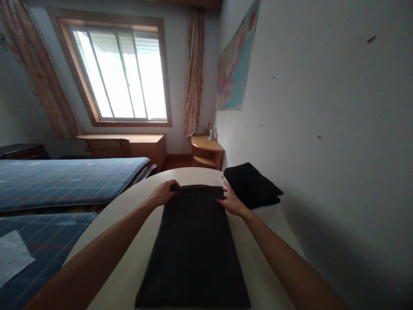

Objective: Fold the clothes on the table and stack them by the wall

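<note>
A long black folded cloth (196,249), perhaps a garment, lies flat on the pale round table (135,224) and stretches toward me. Its far end shows several layers in a narrow folded band. At the far left corner my left hand (163,193) pinches this band between thumb and fingers. My right hand (231,200) grips the far right corner, with the thumb on top and fingers around the edge. Just past the right hand sits a stack of black folded cloth (250,183), on something white that is mostly hidden.
The wall (322,181) runs close along the right side of the table. Two mattresses with blue plaid covers (71,181) lie to the left, one with a white paper (14,256) on it. A desk (145,146) and a corner shelf (208,146) stand beyond.
</note>
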`<state>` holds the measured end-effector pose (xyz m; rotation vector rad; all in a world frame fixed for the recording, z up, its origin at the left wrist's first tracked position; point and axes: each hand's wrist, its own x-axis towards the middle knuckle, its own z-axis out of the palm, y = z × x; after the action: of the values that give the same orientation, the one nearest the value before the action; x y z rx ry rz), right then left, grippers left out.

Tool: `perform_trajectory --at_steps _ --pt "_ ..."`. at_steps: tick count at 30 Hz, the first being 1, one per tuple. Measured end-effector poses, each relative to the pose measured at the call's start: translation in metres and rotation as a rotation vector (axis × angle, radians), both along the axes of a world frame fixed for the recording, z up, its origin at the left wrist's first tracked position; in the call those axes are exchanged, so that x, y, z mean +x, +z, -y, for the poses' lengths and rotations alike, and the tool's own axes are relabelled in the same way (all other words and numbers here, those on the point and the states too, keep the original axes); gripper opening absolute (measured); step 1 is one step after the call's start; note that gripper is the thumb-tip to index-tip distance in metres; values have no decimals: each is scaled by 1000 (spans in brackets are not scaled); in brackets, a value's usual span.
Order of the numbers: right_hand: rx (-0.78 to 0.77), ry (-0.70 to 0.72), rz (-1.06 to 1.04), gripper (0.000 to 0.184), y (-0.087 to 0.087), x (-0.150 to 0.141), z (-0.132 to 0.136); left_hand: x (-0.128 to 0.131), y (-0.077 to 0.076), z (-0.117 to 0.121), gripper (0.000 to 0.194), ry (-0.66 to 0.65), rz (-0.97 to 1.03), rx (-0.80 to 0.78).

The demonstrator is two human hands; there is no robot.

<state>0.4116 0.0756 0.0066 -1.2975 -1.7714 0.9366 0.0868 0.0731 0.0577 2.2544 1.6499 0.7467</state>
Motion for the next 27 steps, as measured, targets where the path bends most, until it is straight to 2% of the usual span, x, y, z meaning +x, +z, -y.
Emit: perform_trajectory --at_steps 2,4,6,8,11,13,17,20,24,27 --pt "-41 32 27 112 -11 6 8 2 -5 -4 24 16 -6 -8" --pt "34 72 146 117 -17 14 21 3 -8 -7 23 32 -14 -18" --pt "160 118 286 110 -19 22 36 4 -10 -9 23 44 -19 -24" --pt "236 147 391 96 -21 29 50 4 -11 -9 23 50 -20 -26" --pt "221 135 485 80 -23 33 62 5 -10 -7 22 53 -12 -25" --pt "165 116 497 83 -24 33 62 7 -8 -4 21 51 -2 -20" --pt "-8 100 358 111 -23 30 47 9 0 5 20 27 23 4" --pt "-116 95 157 122 -20 25 29 10 8 12 19 4 44 18" --pt "-124 142 -122 115 -17 10 6 11 14 18 19 -10 73 31" --pt "-87 145 -202 94 -12 -1 -6 10 16 20 18 -16 96 36"
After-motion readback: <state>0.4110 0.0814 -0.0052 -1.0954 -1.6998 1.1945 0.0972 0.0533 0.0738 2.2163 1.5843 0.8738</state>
